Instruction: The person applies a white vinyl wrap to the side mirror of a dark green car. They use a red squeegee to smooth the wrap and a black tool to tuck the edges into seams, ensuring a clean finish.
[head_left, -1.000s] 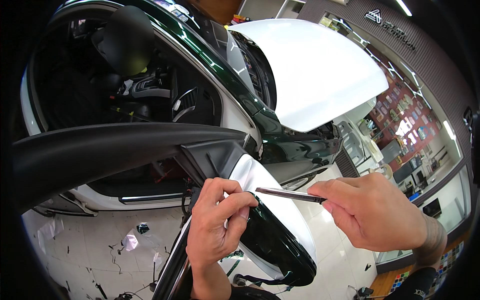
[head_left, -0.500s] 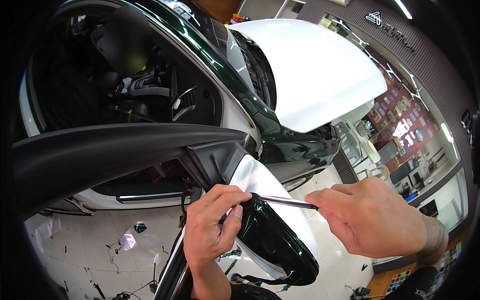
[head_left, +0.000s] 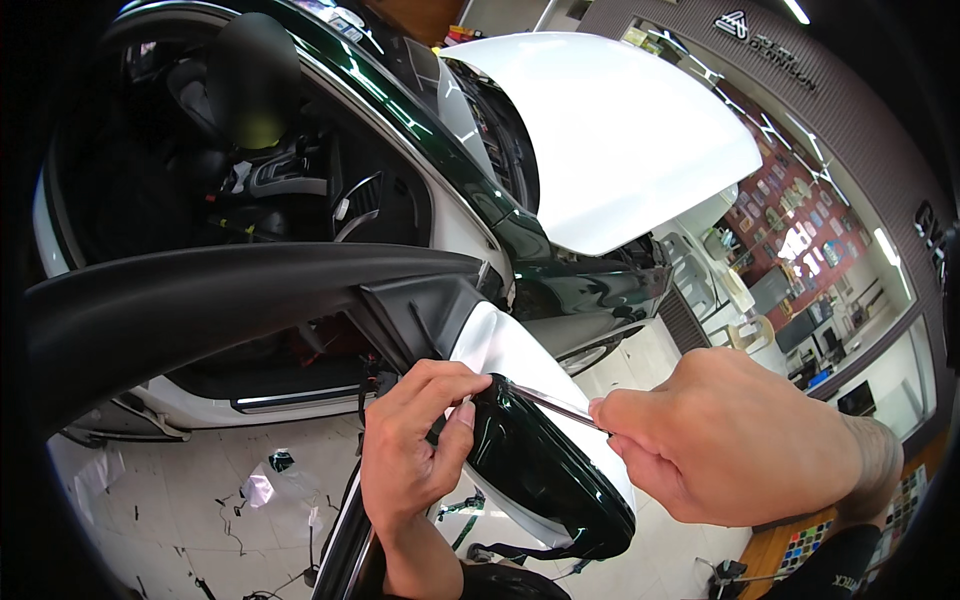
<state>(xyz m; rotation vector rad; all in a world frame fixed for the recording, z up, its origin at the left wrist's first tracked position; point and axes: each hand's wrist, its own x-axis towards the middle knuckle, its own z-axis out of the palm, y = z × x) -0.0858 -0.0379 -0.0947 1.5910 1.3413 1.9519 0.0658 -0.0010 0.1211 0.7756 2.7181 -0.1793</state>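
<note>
A side mirror sticks out from the open car door (head_left: 250, 290); its housing (head_left: 505, 345) is white, with a glossy dark green cover (head_left: 545, 465) over the near part. My left hand (head_left: 418, 440) curls round the cover's inner corner, forefinger and thumb bent against its edge. In my right fist (head_left: 730, 435) is a screwdriver (head_left: 555, 402), of which only the slim metal shaft shows plainly; its handle is inside the hand. The shaft slants over the mirror, and its tip meets the cover's corner right beside my left forefinger.
Beyond the door is a dark green car body (head_left: 400, 110) with a raised white hood (head_left: 640, 140). Inside the cabin are dark seats and a centre console (head_left: 285, 180). Film scraps (head_left: 258, 488) and dark bits litter the tiled floor. Colour swatches (head_left: 805, 545) stand at lower right.
My right hand has come closer to the mirror and a little left, so the screwdriver slopes more steeply. My left hand keeps its hold at the corner. The whole view has shifted slightly.
</note>
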